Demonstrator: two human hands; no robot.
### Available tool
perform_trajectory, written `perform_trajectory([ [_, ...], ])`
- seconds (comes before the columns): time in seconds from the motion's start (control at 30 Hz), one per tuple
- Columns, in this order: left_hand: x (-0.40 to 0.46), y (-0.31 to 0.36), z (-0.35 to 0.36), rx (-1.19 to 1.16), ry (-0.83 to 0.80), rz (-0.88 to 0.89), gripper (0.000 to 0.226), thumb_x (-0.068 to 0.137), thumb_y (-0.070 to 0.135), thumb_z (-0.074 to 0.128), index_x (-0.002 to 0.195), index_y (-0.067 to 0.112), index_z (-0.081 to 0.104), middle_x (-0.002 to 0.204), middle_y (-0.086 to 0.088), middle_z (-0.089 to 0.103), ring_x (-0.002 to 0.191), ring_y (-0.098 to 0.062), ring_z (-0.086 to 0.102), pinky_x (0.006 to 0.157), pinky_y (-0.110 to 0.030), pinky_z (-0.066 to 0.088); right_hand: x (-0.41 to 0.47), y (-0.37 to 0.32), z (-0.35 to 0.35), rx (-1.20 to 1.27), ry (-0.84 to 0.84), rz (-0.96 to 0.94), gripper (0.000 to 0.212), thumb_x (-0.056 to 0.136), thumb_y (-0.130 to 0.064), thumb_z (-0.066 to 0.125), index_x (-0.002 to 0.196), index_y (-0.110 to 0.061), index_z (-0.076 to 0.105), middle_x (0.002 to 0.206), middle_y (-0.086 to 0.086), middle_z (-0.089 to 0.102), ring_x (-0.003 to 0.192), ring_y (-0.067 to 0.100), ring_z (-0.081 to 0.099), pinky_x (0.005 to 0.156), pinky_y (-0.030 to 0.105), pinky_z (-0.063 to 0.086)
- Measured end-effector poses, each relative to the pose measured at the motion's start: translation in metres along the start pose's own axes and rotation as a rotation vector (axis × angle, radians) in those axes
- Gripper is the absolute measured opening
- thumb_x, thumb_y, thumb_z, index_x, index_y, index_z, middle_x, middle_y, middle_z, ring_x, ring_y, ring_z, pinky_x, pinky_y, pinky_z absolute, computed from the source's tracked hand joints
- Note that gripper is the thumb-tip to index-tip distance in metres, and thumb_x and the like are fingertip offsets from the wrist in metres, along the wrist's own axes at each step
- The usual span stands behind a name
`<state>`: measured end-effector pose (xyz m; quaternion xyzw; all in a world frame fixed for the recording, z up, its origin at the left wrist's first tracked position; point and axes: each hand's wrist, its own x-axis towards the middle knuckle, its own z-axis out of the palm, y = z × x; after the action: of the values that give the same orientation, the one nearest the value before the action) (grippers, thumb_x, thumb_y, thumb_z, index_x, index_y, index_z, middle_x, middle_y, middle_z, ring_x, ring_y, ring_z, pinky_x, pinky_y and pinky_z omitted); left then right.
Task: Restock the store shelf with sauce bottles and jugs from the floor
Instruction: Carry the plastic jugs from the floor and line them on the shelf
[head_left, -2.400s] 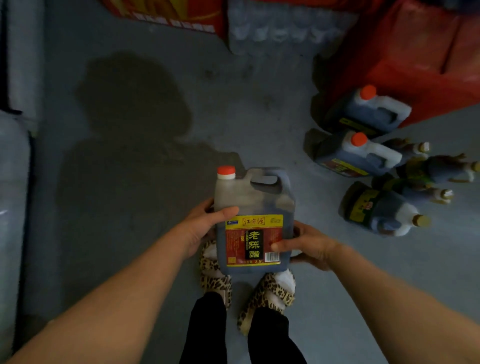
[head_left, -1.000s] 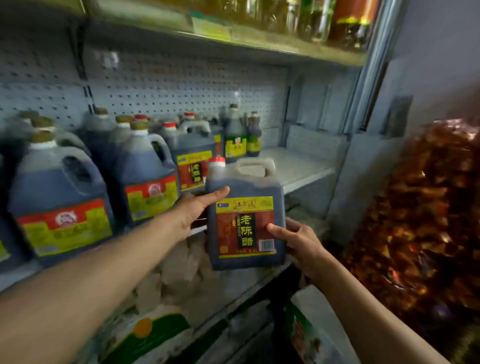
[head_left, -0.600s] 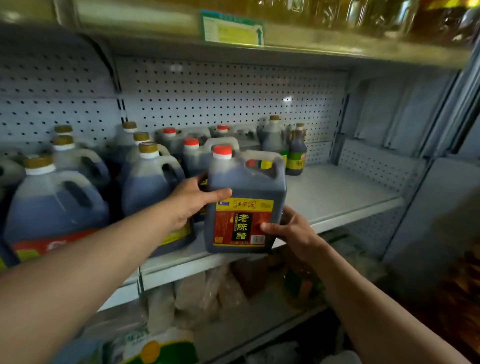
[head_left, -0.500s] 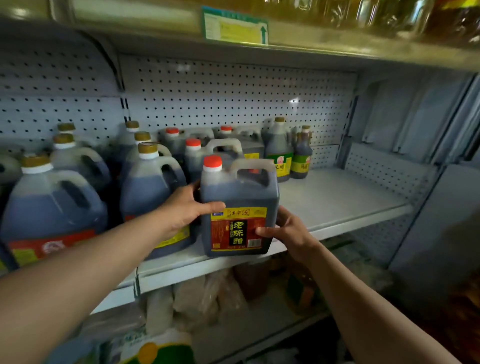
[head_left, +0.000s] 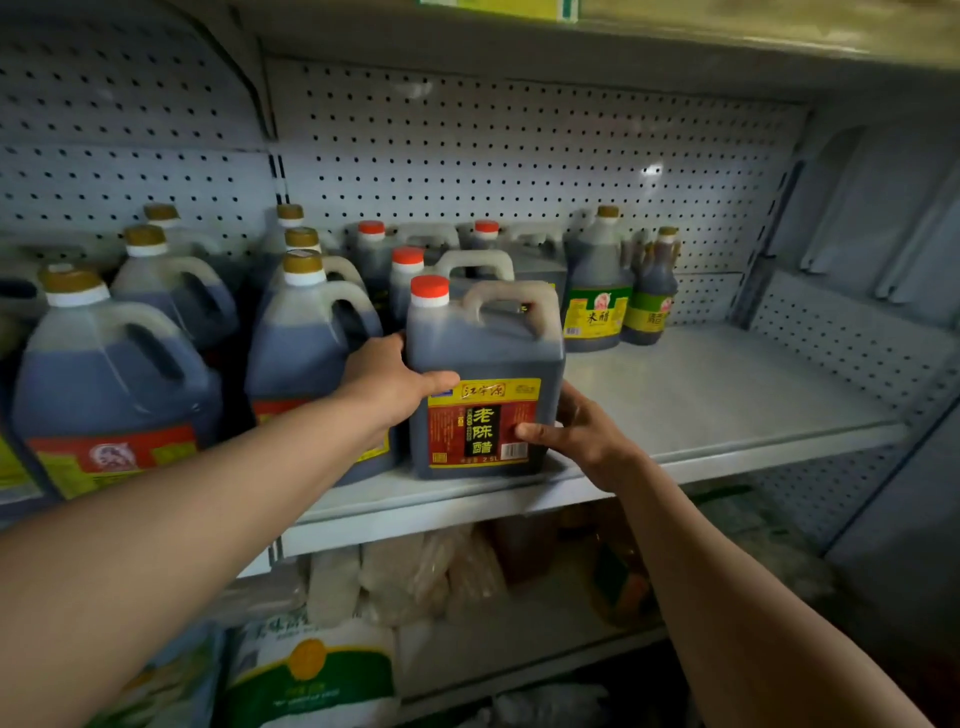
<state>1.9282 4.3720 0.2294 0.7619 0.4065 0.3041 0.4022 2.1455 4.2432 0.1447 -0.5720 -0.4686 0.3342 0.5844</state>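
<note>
While we hold it at both sides, the vinegar jug (head_left: 485, 374) sits at the front of the shelf (head_left: 727, 395).

Starting at the left, we see gold-capped jugs (head_left: 111, 384) filling that end of the shelf, with red-capped jugs (head_left: 371, 249) ranked behind. Our left hand (head_left: 387, 382) grips the vinegar jug's left side, fingers wrapped behind it and thumb lying across the top of the label. The jug appears to rest upright near the shelf's front edge, just beside a gold-capped neighbour. Our right hand (head_left: 584, 434) clasps its right lower corner, thumb pressed on the label, fingers curled round the side. Further right stand two green-labelled bottles (head_left: 597, 312) at the back, then bare shelf. We judge this jug nearly placed, needing only release; whatever stock is left on the floor is out of view.
</note>
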Motion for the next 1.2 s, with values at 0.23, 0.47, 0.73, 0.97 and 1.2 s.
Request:
perform_trajectory([
  [0.23, -0.003, 0.009, 0.005, 0.038, 0.089, -0.033, 0.056, 0.073, 0.029, 0.088, 0.124, 0.016, 0.067, 0.122, -0.005, 0.070, 0.109, -0.024, 0.065, 0.096, -0.039, 0.053, 0.008, -0.001, 0.000, -0.028, -0.004, 0.004, 0.071, 0.074, -0.023, 0.087, 0.138, -0.015, 0.057, 0.128, 0.006, 0.070, 0.123, 0.026, 0.063, 0.103, 0.050, 0.053],
  [0.47, -0.021, 0.020, 0.002, 0.310, 0.201, -0.054, 0.049, 0.075, 0.053, 0.081, 0.105, 0.017, 0.069, 0.110, -0.007, 0.071, 0.105, -0.032, 0.065, 0.079, -0.038, 0.052, 0.005, -0.003, 0.002, -0.046, -0.027, 0.031, 0.071, 0.076, -0.028, 0.086, 0.140, -0.019, 0.055, 0.131, 0.006, 0.068, 0.125, 0.028, 0.062, 0.105, 0.056, 0.050],
  [0.73, -0.038, 0.020, 0.007, 0.317, 0.277, -0.071, 0.043, 0.082, 0.053, 0.074, 0.100, 0.015, 0.067, 0.108, -0.008, 0.070, 0.104, -0.034, 0.064, 0.075, -0.037, 0.047, -0.009, 0.000, 0.015, -0.076, 0.131, 0.080, 0.062, 0.081, -0.027, 0.083, 0.138, -0.019, 0.059, 0.126, 0.003, 0.071, 0.116, 0.025, 0.068, 0.087, 0.038, 0.060],
  [0.97, -0.048, 0.014, -0.001, 0.240, 0.238, -0.126, 0.053, 0.083, 0.049, 0.075, 0.120, 0.014, 0.060, 0.125, -0.009, 0.065, 0.116, -0.034, 0.061, 0.082, -0.040, 0.048, -0.039, -0.020, 0.012, -0.399, 0.323, 0.183, 0.076, 0.082, -0.039, 0.083, 0.146, -0.015, 0.052, 0.135, 0.011, 0.065, 0.118, 0.024, 0.065, 0.101, 0.044, 0.054],
  [1.2, -0.062, 0.002, 0.007, 0.122, 0.102, -0.099, 0.066, 0.074, 0.049, 0.083, 0.121, 0.014, 0.053, 0.127, -0.010, 0.060, 0.117, -0.033, 0.058, 0.086, -0.040, 0.048, -0.096, -0.064, 0.025, -0.717, 0.469, 0.232, 0.075, 0.083, -0.039, 0.083, 0.147, -0.022, 0.049, 0.146, 0.009, 0.054, 0.131, 0.025, 0.054, 0.104, 0.040, 0.050],
])
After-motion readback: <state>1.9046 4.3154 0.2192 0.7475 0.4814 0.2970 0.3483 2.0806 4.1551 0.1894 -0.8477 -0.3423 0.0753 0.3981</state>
